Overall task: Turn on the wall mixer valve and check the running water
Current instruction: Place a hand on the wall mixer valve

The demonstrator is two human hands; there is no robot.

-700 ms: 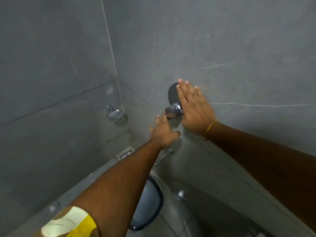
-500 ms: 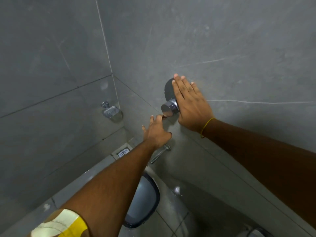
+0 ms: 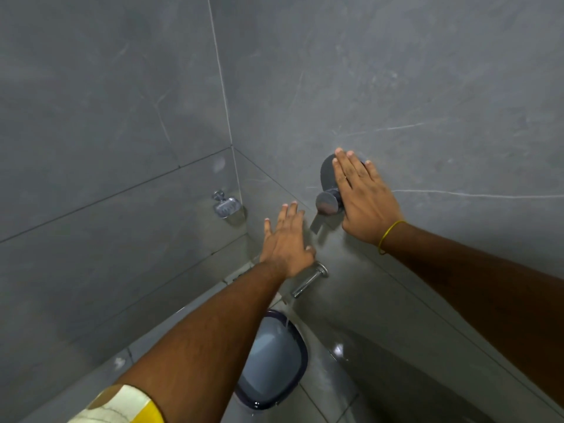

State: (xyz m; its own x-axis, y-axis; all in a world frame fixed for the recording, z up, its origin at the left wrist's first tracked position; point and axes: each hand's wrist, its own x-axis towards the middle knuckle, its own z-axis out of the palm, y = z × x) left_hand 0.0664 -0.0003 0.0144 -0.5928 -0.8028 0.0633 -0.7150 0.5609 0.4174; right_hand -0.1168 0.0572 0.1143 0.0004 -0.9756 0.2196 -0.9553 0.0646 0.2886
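The chrome wall mixer valve (image 3: 327, 201) sits on the grey tiled wall, its lever hanging down below the knob. My right hand (image 3: 363, 196) lies flat against the wall and the valve's round plate, fingers spread, gripping nothing. My left hand (image 3: 285, 241) hovers open just left of the lever, fingers apart, not touching it. Below it the chrome spout (image 3: 308, 280) sticks out of the wall, and a thin stream of water (image 3: 288, 312) runs from its tip down into a bucket.
A grey bucket with a dark blue rim (image 3: 271, 358) stands on the floor under the spout. A chrome soap dish (image 3: 225, 206) is fixed on the left wall near the corner. Grey tiled walls close in on both sides.
My left hand has come off the lever and drawn down and left, opening. The lever now hangs in view and water runs from the spout. My right hand stays flat on the wall.
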